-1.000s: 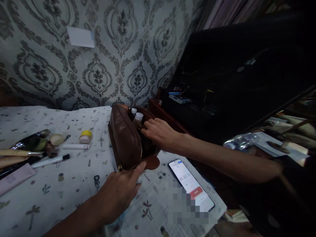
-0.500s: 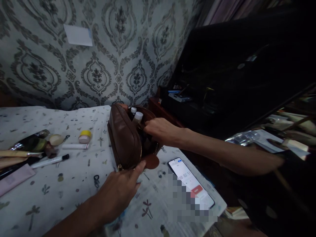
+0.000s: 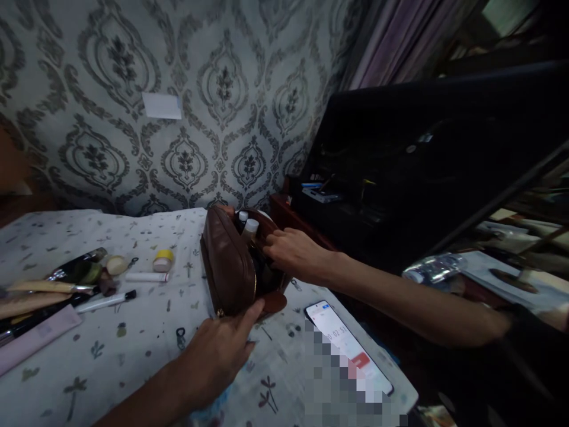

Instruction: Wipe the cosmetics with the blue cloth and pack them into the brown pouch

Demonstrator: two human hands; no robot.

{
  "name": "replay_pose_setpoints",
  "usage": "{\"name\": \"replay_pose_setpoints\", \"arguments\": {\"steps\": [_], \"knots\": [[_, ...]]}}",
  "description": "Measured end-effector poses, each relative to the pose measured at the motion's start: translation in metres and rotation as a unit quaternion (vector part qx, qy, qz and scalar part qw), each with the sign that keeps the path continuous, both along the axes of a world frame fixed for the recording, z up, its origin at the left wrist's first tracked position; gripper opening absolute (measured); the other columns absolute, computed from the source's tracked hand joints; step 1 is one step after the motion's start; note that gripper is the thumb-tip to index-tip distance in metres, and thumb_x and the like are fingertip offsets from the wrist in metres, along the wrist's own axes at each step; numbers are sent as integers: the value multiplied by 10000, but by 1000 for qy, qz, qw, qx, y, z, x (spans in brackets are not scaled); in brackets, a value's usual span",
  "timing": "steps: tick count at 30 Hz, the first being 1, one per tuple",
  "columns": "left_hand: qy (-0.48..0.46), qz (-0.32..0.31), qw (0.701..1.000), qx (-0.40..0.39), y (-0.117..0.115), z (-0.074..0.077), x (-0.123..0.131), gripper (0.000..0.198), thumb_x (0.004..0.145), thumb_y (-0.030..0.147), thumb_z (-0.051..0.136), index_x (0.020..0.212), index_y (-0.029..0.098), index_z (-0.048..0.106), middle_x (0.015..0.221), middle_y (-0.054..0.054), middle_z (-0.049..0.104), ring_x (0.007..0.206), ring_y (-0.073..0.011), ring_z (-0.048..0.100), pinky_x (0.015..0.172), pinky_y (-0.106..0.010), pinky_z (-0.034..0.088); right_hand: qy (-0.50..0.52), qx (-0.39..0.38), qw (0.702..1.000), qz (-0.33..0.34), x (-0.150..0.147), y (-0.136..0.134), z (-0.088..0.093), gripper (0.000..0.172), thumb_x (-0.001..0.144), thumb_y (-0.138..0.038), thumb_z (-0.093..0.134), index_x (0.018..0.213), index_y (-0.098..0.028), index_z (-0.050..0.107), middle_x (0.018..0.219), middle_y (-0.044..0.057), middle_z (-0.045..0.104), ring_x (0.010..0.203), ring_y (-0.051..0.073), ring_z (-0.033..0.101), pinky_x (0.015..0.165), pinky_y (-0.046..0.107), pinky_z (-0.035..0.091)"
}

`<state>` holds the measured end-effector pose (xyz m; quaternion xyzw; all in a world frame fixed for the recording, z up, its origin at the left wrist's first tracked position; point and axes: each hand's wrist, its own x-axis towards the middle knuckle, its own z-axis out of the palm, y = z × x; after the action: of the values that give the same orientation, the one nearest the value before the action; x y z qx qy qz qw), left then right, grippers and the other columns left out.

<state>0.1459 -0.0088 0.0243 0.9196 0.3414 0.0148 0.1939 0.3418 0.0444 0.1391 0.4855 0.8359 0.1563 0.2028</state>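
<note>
A brown toiletry bag point(image 3: 229, 261) stands unzipped on the patterned cloth, its opening facing right. Two white-capped bottles, one with a pale body point(image 3: 251, 230), stick up inside. My left hand point(image 3: 217, 350) lies low at the bag's near end, thumb and index finger apart. Its index fingertip touches the round brown tab point(image 3: 274, 303). My right hand point(image 3: 293, 252) reaches to the opening's right side with its fingers curled in at the rim; whatever is under those fingers is hidden. Dark shadow covers the bag's inside.
To the left lie brushes point(image 3: 48, 286), a pink tube point(image 3: 42, 338), a white pen point(image 3: 106, 300), a lip balm stick point(image 3: 146, 277) and a yellow-lidded jar point(image 3: 163, 260). A phone point(image 3: 351, 350) showing a timer lies near the right table edge. A large black panel point(image 3: 422, 166) leans behind my right arm.
The view has shifted, so everything sits slightly lower and mostly farther right. Both hands keep nearly the same places on the bag.
</note>
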Motion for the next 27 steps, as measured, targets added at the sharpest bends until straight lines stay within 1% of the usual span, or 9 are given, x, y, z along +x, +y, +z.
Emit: {"name": "replay_pose_setpoints", "arguments": {"steps": [4, 7, 12, 16, 23, 27], "knots": [[2, -2, 1000, -7, 0, 6, 0, 638, 978, 244, 390, 1551, 248, 108, 1152, -106, 676, 1020, -301, 668, 846, -472, 539, 9, -4, 1000, -9, 2, -5, 0, 205, 935, -154, 517, 1002, -127, 708, 1048, 137, 674, 1020, 230, 629, 811, 300, 460], [7, 0, 1000, 3, -1, 8, 1, 643, 980, 249, 390, 1552, 227, 98, 1115, -113, 683, 1004, -300, 671, 832, -460, 542, 19, -1, 1000, -4, 5, -8, -1, 217, 941, -145, 502, 1015, -131, 705, 1066, 138, 662, 1026, 230, 619, 830, 316, 460], [-4, 4, 999, 39, 0, 6, 1, 660, 977, 260, 414, 1550, 205, 90, 1063, -112, 690, 948, -284, 679, 801, -415, 540, 32, 9, 999, 10, 9, -8, -4, 222, 947, -145, 495, 1033, -145, 699, 1063, 134, 653, 1034, 224, 608, 822, 310, 459], [-19, 1, 998, 53, 1, 3, -1, 673, 973, 263, 421, 1547, 212, 75, 1022, -95, 697, 886, -266, 687, 741, -375, 537, 28, 6, 999, 17, 7, -9, -1, 224, 956, -176, 498, 1041, -152, 704, 1058, 135, 653, 1019, 223, 606, 790, 304, 456], [-12, 3, 999, 46, -2, 6, -6, 676, 971, 256, 417, 1541, 214, 56, 1048, -91, 697, 920, -266, 681, 760, -379, 535, 7, 1, 1000, 10, 1, -10, 3, 251, 946, -142, 489, 1090, -165, 694, 1098, 132, 647, 1065, 248, 593, 810, 322, 449], [-18, 7, 999, 32, -2, 4, -8, 669, 977, 265, 411, 1543, 234, 55, 1102, -97, 683, 971, -282, 671, 791, -414, 537, 0, -3, 1000, 5, -2, -9, 4, 247, 949, -147, 490, 1089, -167, 693, 1107, 126, 649, 1071, 249, 594, 809, 319, 448]]}}
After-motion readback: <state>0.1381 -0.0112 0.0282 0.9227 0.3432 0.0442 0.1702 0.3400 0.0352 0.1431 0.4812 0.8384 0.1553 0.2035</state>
